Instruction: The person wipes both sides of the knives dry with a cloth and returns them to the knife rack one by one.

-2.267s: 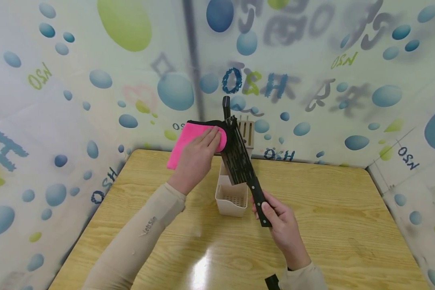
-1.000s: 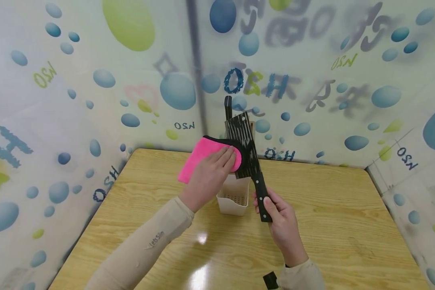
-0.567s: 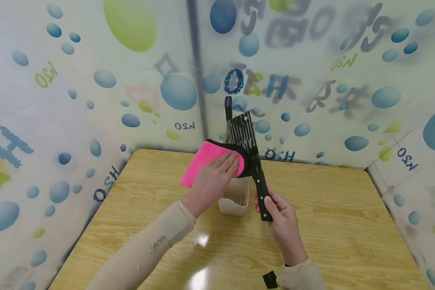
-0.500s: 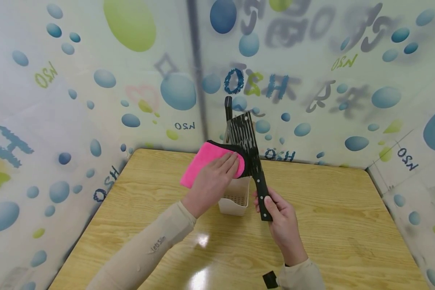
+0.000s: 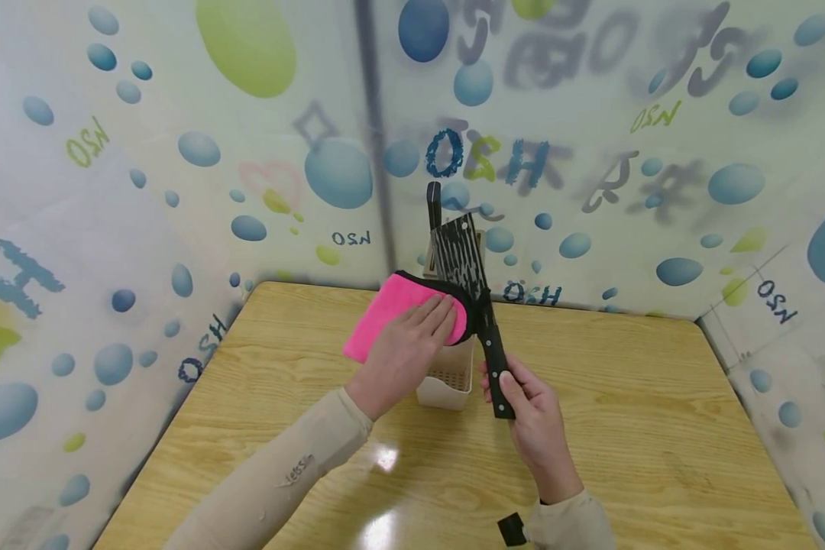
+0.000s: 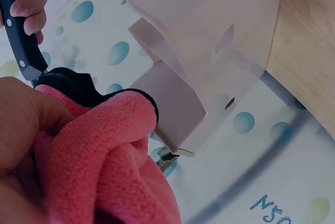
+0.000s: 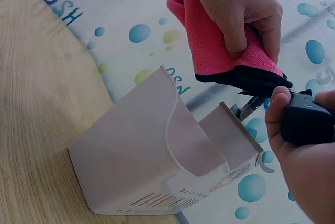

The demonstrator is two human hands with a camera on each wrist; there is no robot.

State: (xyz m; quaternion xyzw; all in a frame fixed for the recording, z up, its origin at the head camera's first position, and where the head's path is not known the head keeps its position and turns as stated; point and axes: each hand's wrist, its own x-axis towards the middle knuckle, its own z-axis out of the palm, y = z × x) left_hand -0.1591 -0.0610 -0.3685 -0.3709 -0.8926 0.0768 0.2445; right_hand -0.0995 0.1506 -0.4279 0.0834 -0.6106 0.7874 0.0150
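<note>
Bubble-print wall (image 5: pixel 577 145) behind a wood table (image 5: pixel 646 412). Right hand (image 5: pixel 536 420) grips a cleaver (image 5: pixel 462 252) by its handle, blade tipped toward 11 o'clock; left hand (image 5: pixel 406 355) pinches a pink cloth (image 5: pixel 376 321) against it, maybe folded over, hard to tell. Beige holder (image 5: pixel 444 395) stands behind, second black handle (image 5: pixel 434 202) at 12.

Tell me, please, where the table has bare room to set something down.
The table shows bare wood from the right hand to the right table edge, and from the left sleeve to the left edge. The middle is crowded: the left hand, pink cloth and cleaver partly hide the beige holder.
</note>
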